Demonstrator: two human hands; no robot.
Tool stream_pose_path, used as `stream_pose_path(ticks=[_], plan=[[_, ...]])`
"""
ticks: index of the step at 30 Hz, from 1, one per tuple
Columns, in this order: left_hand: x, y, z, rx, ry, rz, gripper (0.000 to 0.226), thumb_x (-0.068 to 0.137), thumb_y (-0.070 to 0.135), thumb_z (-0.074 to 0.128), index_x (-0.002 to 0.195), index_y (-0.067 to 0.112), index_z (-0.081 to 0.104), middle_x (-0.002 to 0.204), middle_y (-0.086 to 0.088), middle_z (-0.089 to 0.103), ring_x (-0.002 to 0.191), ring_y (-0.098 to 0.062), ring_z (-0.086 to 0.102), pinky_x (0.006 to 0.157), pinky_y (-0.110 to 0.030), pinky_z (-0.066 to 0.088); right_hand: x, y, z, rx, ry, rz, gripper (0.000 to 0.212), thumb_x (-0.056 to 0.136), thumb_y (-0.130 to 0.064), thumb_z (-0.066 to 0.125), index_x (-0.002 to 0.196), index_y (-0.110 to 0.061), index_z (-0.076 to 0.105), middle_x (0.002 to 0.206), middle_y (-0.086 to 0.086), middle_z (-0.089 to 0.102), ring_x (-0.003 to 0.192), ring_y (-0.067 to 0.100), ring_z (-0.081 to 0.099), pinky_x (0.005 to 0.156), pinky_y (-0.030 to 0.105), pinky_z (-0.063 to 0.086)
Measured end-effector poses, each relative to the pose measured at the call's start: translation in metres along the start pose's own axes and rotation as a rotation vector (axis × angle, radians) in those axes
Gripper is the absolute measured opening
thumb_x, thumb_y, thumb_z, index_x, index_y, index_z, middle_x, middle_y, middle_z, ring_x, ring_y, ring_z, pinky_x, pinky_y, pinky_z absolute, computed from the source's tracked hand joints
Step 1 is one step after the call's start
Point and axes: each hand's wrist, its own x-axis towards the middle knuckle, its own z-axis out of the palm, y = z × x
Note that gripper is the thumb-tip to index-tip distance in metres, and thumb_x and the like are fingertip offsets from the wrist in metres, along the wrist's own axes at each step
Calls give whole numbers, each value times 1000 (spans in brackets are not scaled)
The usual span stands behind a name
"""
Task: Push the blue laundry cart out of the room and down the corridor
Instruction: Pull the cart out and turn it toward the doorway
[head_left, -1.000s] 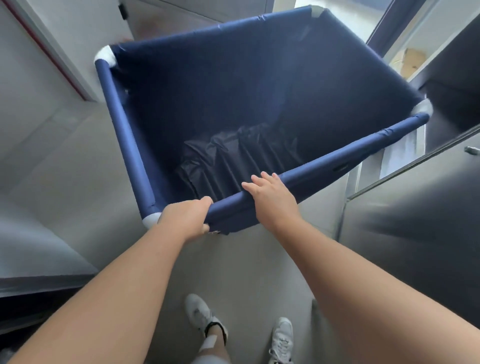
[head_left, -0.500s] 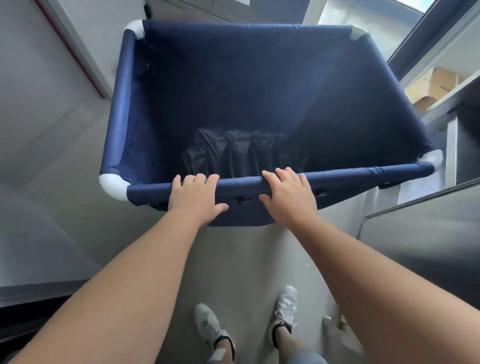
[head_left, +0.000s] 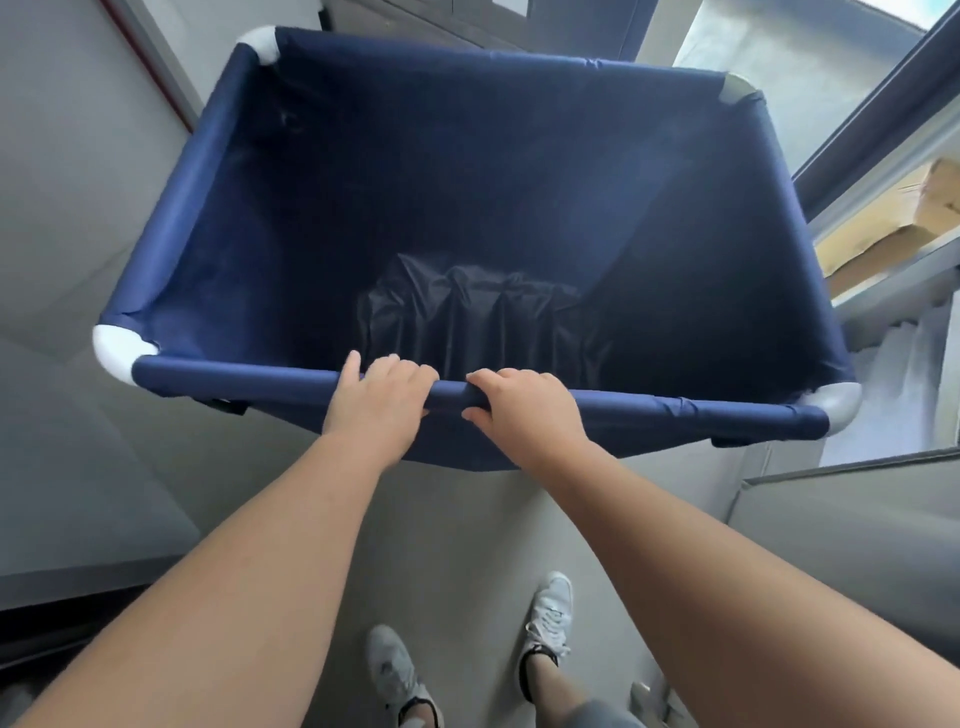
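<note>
The blue laundry cart (head_left: 208, 384) fills the middle of the head view, a fabric bin on a tube frame with white corner joints. A crumpled black bag (head_left: 467, 312) lies at its bottom. My left hand (head_left: 379, 400) and my right hand (head_left: 524, 410) both grip the near top rail, side by side near its middle, fingers curled over the tube. Both arms reach straight forward.
A grey wall with a red-edged frame (head_left: 150, 78) runs along the left. A grey cabinet (head_left: 857, 545) stands close at the right, with shelves holding cardboard boxes (head_left: 893, 223) behind it. A dark door frame (head_left: 872, 119) lies ahead right. My feet stand on grey floor (head_left: 457, 561).
The cart has swung from skewed to nearly square in front of me. My left hand has slid right along the rail, away from the left corner, and now sits close to my right hand.
</note>
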Motion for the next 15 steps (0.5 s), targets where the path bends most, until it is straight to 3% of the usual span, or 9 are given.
stream_pose_path(ticks=[4, 8, 12, 15], plan=[[4, -27, -4, 75, -33, -136, 31, 100, 26, 52, 131, 31, 46, 146, 4, 45, 146, -23, 26, 119, -61, 16, 7, 25, -10, 18, -47, -10, 50, 92, -58, 51, 131, -27, 53, 111, -2, 69, 98, 25, 64, 79, 39, 46], [13, -36, -12, 158, -22, -327, 48, 91, 17, 58, 135, 28, 43, 151, -4, 37, 145, -28, 23, 120, -58, 16, 7, 51, -18, -74, -14, 67, 66, 84, -71, 50, 132, -26, 54, 113, -1, 69, 106, 24, 62, 86, 39, 43], [24, -9, -15, 155, 53, -174, 48, 89, 30, 64, 134, 27, 46, 134, 1, 49, 134, -23, 35, 120, -51, 20, 11, 57, -23, -105, 7, 60, 64, 85, -73, 47, 128, -27, 58, 109, -3, 69, 104, 22, 62, 87, 37, 43], [31, 21, -12, 58, 52, -110, 53, 93, 29, 62, 141, 26, 41, 144, 2, 46, 143, -23, 28, 123, -50, 14, 12, 60, -26, -112, 9, 52, 58, 84, -73, 46, 117, -28, 62, 100, -5, 67, 97, 21, 61, 83, 36, 42]])
